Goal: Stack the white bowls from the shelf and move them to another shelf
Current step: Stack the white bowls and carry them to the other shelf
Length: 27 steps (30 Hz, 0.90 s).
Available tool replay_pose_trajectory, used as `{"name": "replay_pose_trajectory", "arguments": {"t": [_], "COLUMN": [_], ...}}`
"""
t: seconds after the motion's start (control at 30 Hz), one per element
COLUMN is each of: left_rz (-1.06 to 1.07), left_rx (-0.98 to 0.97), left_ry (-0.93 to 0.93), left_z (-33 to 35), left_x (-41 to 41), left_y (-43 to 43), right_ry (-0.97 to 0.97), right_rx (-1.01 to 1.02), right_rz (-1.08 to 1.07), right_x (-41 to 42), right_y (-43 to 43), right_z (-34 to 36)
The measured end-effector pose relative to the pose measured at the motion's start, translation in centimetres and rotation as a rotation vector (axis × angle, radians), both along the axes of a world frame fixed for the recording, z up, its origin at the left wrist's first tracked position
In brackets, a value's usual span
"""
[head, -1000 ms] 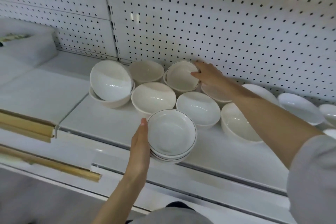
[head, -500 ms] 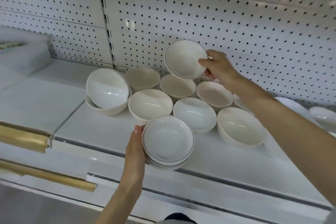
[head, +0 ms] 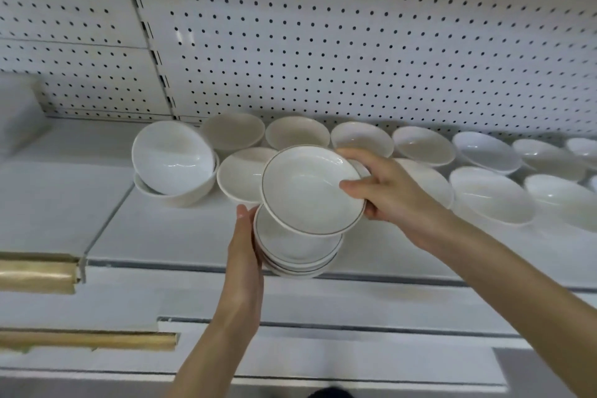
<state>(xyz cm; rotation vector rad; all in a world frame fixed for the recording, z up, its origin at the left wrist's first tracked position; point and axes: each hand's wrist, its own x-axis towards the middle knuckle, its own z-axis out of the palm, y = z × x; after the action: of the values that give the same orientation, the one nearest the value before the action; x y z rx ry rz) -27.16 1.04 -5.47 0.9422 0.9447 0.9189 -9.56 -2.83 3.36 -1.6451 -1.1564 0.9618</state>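
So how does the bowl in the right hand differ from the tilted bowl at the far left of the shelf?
The held bowl is shallow with a thin dark rim line; the left tilted bowl is deeper and plain white. The held bowl is gripped by the right hand above the stack that the left hand steadies; the left tilted bowl leans inside another bowl on the shelf. Both are white and empty.

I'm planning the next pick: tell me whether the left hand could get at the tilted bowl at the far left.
Probably not as things stand: the left hand is holding the stack at the shelf edge. The tilted bowl itself sits unobstructed, nested in another bowl.
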Motion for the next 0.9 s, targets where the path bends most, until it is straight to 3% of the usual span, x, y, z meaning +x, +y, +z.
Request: {"name": "replay_pose_trajectory", "arguments": {"t": [0.9], "left_rz": [-0.077], "left_rx": [0.043], "left_ry": [0.018], "left_z": [-0.9], "left_x": [-0.5], "left_y": [0.2], "right_ry": [-0.030], "right_rx": [-0.095], "right_rz": [-0.084], "right_x": [-2.1], "right_y": [-0.4], "right_z": [-2.9]}}
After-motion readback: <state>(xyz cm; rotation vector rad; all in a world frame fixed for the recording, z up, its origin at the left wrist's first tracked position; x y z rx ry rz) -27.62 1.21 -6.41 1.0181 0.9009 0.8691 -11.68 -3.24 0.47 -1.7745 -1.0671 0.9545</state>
